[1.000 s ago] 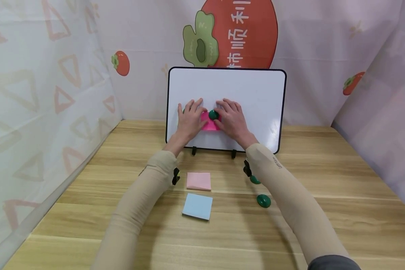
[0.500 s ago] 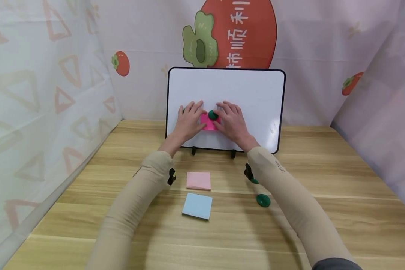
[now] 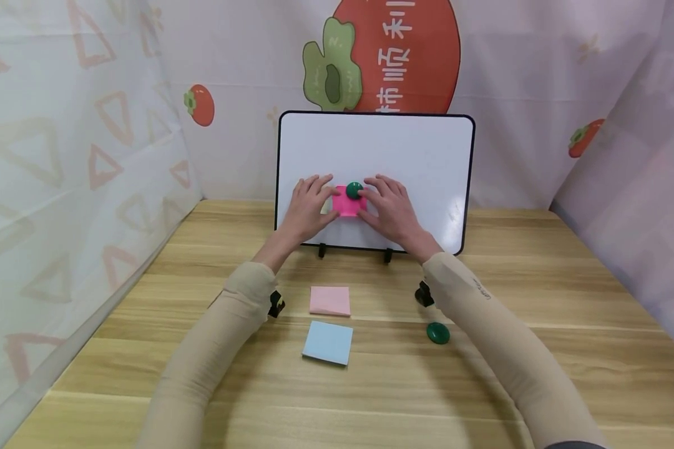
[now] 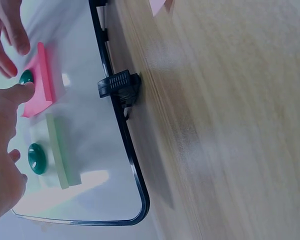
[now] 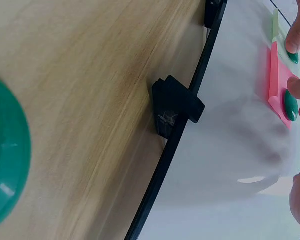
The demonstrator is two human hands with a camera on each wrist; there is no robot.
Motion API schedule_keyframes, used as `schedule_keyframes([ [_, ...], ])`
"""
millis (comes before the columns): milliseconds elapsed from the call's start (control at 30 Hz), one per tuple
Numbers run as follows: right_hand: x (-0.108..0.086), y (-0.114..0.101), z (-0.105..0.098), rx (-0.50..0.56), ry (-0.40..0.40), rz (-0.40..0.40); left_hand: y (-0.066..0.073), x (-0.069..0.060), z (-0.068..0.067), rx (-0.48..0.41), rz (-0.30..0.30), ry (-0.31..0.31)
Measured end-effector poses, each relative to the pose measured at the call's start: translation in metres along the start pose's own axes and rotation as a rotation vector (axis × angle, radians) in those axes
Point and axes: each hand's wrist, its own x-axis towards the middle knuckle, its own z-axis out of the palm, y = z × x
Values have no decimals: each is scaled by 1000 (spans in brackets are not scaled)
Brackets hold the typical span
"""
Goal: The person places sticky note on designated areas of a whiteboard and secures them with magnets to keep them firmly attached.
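Note:
A bright pink sticky note [image 3: 346, 207] is on the whiteboard [image 3: 415, 149], with a round green magnet [image 3: 354, 190] on its upper part. At its left edge is my left hand [image 3: 307, 209], fingers loosely spread. My right hand [image 3: 392, 209] is on the other side, its fingers bent loosely and fingertips close to the magnet; whether they touch it is unclear. In the left wrist view, a pale green sticky note [image 4: 61, 155] carries a second green magnet [image 4: 37, 159] beside the pink note. My left hand mostly covers that pair in the head view.
A light pink note pad [image 3: 329, 301] and a blue note pad [image 3: 328, 343] lie on the wooden table [image 3: 371, 399]. A loose green magnet [image 3: 438, 333] lies right of them. Black feet [image 3: 388, 255] hold the whiteboard up. Printed cloth [image 3: 241, 149] hangs behind it.
Both hands have drawn slightly down and outward, showing more of the pink note and its magnet. The note and magnet stay in place on the board.

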Motion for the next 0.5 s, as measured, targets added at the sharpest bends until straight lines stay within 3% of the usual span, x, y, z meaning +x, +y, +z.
schedule_keyframes([
  [200,-10,2,-5,9,6,-12,2,-9,-5,-28,6,21],
  [500,-21,-1,-14,94,-61,11,6,-27,-18,-57,-40,-70],
])
